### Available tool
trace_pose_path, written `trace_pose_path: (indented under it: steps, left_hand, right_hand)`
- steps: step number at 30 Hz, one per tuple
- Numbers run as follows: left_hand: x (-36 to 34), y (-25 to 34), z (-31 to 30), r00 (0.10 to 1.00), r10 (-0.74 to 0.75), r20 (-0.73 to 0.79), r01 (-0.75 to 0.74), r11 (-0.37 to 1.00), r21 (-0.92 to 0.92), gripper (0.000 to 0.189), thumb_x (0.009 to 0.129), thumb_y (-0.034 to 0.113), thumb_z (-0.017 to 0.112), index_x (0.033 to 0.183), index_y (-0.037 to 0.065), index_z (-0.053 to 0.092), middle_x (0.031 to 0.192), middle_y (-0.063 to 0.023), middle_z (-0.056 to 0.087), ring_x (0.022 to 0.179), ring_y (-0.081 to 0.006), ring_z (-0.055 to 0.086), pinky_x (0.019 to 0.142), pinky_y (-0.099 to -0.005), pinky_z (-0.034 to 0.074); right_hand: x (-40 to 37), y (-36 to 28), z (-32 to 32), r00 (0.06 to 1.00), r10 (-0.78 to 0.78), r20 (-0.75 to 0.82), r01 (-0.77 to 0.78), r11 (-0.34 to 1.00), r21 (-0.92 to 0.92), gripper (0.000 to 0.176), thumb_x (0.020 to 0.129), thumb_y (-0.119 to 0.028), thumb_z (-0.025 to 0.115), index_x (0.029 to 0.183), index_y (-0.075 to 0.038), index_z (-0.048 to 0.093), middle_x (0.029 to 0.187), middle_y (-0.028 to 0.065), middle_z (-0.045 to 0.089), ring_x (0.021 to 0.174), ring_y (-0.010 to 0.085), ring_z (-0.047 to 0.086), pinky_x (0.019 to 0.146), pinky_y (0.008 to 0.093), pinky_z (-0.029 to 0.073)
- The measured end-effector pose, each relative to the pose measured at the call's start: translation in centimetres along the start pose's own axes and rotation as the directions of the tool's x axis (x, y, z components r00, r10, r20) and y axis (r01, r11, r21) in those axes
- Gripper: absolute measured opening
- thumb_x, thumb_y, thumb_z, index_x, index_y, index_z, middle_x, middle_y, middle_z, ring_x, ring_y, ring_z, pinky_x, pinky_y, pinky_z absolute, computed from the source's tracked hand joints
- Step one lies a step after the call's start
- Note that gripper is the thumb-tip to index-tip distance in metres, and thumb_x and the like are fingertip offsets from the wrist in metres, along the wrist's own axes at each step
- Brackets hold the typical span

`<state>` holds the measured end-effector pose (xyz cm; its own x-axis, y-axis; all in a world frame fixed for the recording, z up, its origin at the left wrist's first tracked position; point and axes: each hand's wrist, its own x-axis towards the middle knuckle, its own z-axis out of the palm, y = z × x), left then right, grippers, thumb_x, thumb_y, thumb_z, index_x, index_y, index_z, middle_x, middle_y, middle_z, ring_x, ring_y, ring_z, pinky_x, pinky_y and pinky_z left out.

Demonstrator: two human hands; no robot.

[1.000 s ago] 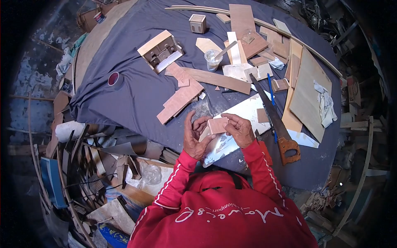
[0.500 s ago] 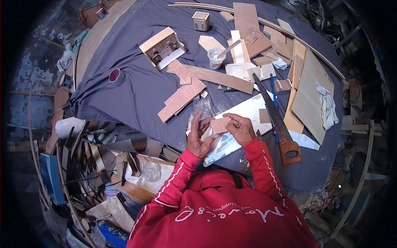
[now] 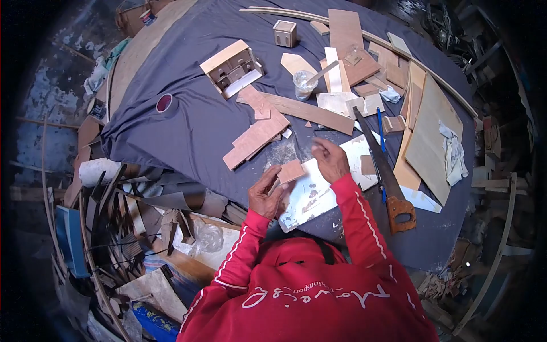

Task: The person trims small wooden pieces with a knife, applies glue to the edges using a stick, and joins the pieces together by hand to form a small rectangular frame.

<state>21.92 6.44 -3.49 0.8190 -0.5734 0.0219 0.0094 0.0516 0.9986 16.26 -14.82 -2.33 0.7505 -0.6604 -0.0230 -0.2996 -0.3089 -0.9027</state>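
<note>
My left hand (image 3: 265, 192) pinches a small square piece of reddish plywood (image 3: 291, 171) at its left edge, holding it above the white board (image 3: 310, 196). My right hand (image 3: 331, 161) is off that piece, just up and to its right, over the board. Its fingers are partly bent, the index finger pointing up and left, and I see nothing in them. Beyond it stands a plastic cup of whitish paste (image 3: 303, 90) with a flat stick (image 3: 323, 73) leaning in it. Stepped reddish plywood pieces (image 3: 259, 137) lie ahead of my left hand.
A handsaw (image 3: 387, 171) and a blue hacksaw blade (image 3: 380, 128) lie on the right. A small wooden box (image 3: 285, 34) and an open wooden case (image 3: 232, 68) stand farther back. A reddish cup (image 3: 165, 103) is at left. Wood offcuts and a large panel (image 3: 430, 137) cover the right side.
My right hand has let go of the plywood piece and moved up, away from it. My left hand keeps the piece, now lower and to the left. The whole view has shifted slightly.
</note>
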Motion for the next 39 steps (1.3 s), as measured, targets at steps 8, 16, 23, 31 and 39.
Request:
trace_pose_path:
  steps: [8,16,23,31,39]
  left_hand:
    - [-0.9,1.2,-2.7,0.979,-0.006,-0.206,0.016,0.999,0.047,0.045,0.081,0.0,0.072,0.125,0.001,0.06,0.133,-0.0143,0.056,0.12,-0.0218,0.055,0.101,-0.0321,0.044]
    - [-1.9,1.5,-4.2,0.955,0.035,-0.294,-0.04,0.999,-0.01,0.048,0.081,-0.001,0.071,0.127,-0.001,0.058,0.128,-0.0125,0.059,0.117,-0.0184,0.055,0.101,-0.031,0.043]
    - [-1.7,2.6,-4.8,0.934,-0.095,-0.344,0.038,0.985,-0.167,0.049,0.082,0.003,0.071,0.128,-0.003,0.057,0.121,-0.0112,0.062,0.11,-0.0174,0.058,0.095,-0.0296,0.046]
    - [0.6,1.3,-2.0,0.979,-0.041,-0.2,0.027,0.997,-0.072,0.049,0.081,0.0,0.073,0.127,0.0,0.058,0.127,-0.0126,0.06,0.117,-0.0177,0.055,0.102,-0.0319,0.044]
    - [1.6,0.1,1.5,0.995,-0.069,-0.073,0.064,0.996,-0.064,0.047,0.08,0.003,0.075,0.124,0.003,0.062,0.13,-0.0127,0.058,0.12,-0.019,0.054,0.102,-0.0325,0.044]
  right_hand:
    - [8.2,-3.8,7.9,0.93,-0.354,0.098,0.362,0.841,-0.402,0.031,0.079,-0.016,0.06,0.109,-0.009,0.067,0.104,0.0129,0.059,0.104,0.0334,0.054,0.087,0.0455,0.048]
    - [12.1,-5.1,12.7,0.93,-0.26,0.262,0.368,0.702,-0.61,0.026,0.078,-0.017,0.065,0.103,-0.011,0.069,0.109,0.0119,0.055,0.106,0.032,0.053,0.09,0.0432,0.048]
    - [11.1,-5.4,10.5,0.943,-0.331,0.044,0.331,0.913,-0.237,0.022,0.08,-0.02,0.069,0.095,-0.004,0.067,0.093,0.0111,0.062,0.094,0.0233,0.058,0.078,0.0368,0.05]
    - [-2.0,-3.0,4.1,0.943,0.241,0.23,-0.32,0.849,0.421,0.023,0.091,-0.028,0.066,0.096,-0.005,0.064,0.074,-0.0018,0.06,0.063,0.0042,0.053,0.048,0.0197,0.041]
    - [-4.9,-0.5,1.5,0.947,0.283,0.15,-0.315,0.736,0.599,0.02,0.092,-0.026,0.066,0.098,-0.007,0.063,0.082,-0.0024,0.061,0.07,0.0039,0.053,0.053,0.0173,0.041]
